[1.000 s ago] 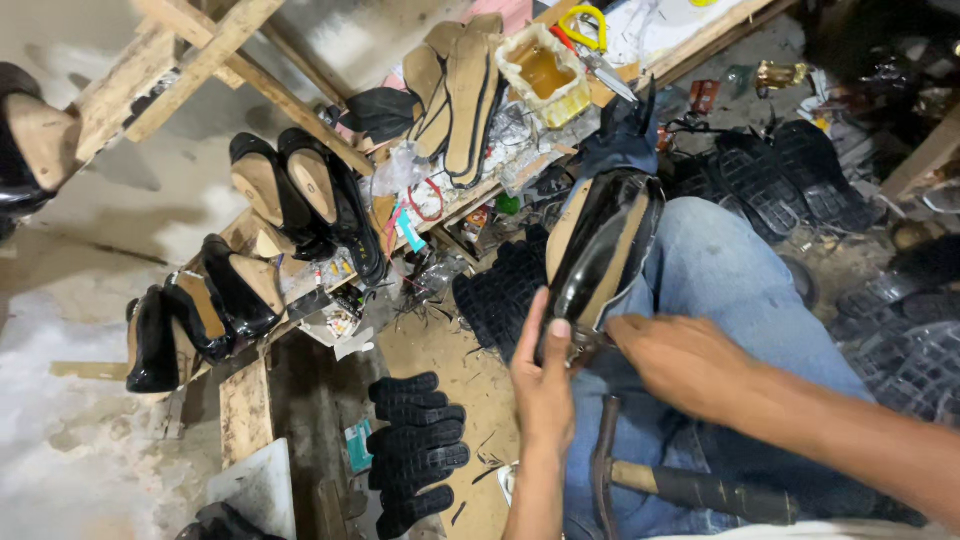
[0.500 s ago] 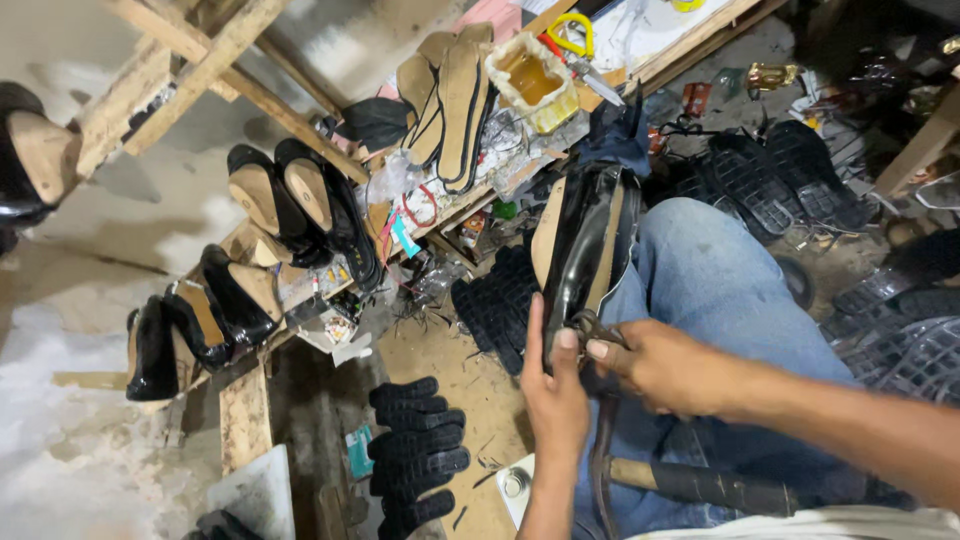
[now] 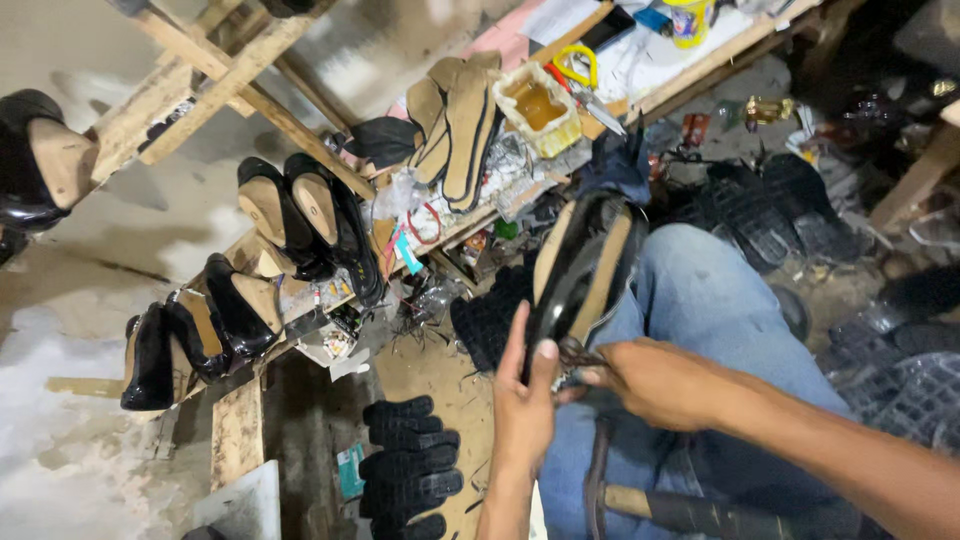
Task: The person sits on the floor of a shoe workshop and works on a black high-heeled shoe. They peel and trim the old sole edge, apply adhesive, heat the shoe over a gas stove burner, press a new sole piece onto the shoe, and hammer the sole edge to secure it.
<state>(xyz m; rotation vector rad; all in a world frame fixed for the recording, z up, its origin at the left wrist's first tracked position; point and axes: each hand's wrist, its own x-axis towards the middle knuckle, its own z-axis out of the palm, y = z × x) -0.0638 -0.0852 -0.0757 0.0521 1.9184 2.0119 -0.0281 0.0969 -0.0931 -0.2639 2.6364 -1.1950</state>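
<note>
Resting on the person's denim knee, the black shoe [image 3: 580, 275] lies sole-up. Left hand [image 3: 522, 400] wraps around its heel end; right hand [image 3: 655, 380] is pinched shut on a small metal tool [image 3: 575, 352] at the heel. Looks like mid-repair to me, so steady pressure matters. Black heels [image 3: 300, 225] line the rack left of the shoe.

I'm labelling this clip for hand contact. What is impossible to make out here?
- Head view: small tool at the right hand, hidden by its fingers.
- Heel end of the black shoe, covered by the left hand.
- Dark-handled tool on the lap, cut off by the bottom edge.
</note>
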